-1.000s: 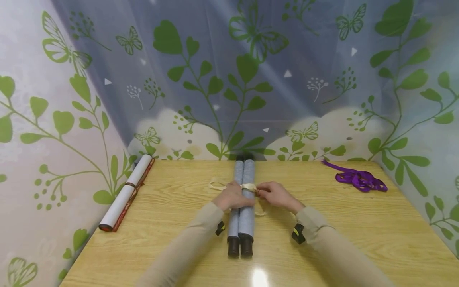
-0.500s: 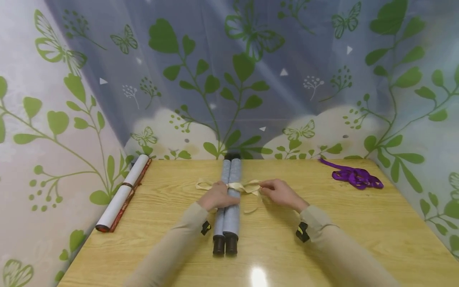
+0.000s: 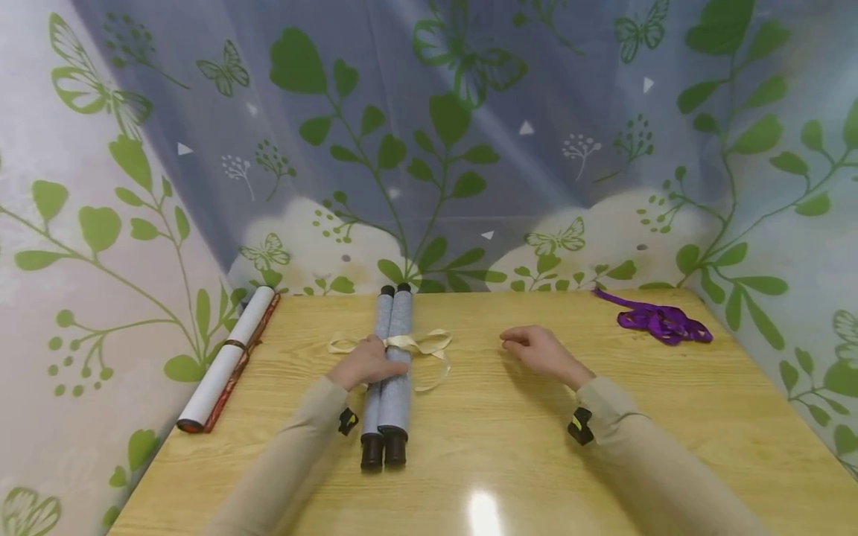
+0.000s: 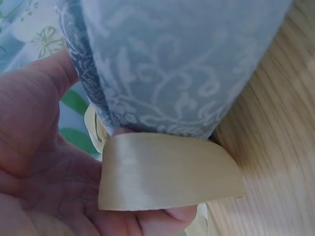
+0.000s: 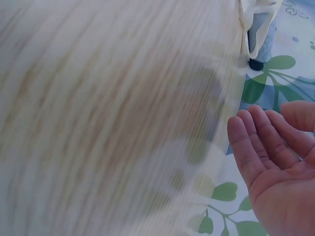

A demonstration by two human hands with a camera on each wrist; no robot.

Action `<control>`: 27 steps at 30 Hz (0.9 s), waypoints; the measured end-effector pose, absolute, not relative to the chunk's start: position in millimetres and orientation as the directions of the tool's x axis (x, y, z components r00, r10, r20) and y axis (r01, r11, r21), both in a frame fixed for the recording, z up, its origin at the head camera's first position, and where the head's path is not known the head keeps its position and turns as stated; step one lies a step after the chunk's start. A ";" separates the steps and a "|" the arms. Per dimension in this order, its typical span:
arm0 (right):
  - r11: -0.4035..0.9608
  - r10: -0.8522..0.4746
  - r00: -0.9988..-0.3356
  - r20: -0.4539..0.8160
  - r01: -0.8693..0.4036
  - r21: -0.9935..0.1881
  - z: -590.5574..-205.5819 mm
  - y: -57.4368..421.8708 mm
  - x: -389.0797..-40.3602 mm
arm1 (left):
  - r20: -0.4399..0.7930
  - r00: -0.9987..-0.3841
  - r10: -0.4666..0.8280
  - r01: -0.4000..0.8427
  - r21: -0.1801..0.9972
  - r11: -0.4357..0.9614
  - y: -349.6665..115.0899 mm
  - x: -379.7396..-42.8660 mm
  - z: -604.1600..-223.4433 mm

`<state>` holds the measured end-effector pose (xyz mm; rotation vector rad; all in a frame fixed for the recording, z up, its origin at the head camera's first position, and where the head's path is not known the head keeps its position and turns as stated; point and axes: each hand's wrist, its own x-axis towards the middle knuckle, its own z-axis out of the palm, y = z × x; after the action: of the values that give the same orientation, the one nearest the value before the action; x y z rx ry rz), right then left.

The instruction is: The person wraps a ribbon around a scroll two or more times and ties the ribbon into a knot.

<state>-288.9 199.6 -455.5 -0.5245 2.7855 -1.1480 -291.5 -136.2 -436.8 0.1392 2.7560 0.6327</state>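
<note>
On the counter point(image 3: 509, 432) lies the grey double-rolled scroll point(image 3: 395, 394), probably light and fairly stiff. The left hand point(image 3: 365, 362) rests across it, whether pinching I cannot tell; the right hand point(image 3: 541, 350), fingers together, holds nothing. The cream ribbon point(image 3: 432, 342) around it looks soft, slippery; the dark end knobs point(image 3: 395, 450) seem the surest hold.

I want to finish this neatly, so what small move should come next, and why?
Perhaps slide the two long blue-grey patterned rolls left with the left hand, toward the white roll with red edging. That hand holds them, the pale cream ribbon around them has loops out both sides, and the empty right hand is apart.
</note>
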 end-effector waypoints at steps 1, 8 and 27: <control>0.656 -0.339 -0.939 0.053 -0.276 -0.702 -456.2 201.1 -289.1 | -0.274 -0.948 0.164 0.027 0.443 0.896 -139.6 -291.5 -436.9; 0.637 -0.352 -0.934 0.054 -0.282 -0.717 -458.7 208.1 -289.2 | -0.270 -0.949 0.164 0.032 0.434 0.900 -164.5 -287.1 -433.8; 0.673 -0.302 -0.950 0.080 -0.272 -0.688 -460.5 221.0 -290.1 | -0.282 -0.949 0.141 0.012 0.416 0.909 -213.5 -289.7 -432.4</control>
<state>-290.1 221.0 -460.5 -0.4862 2.8364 -1.1551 -289.7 -213.5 -432.4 0.1136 2.7641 0.6001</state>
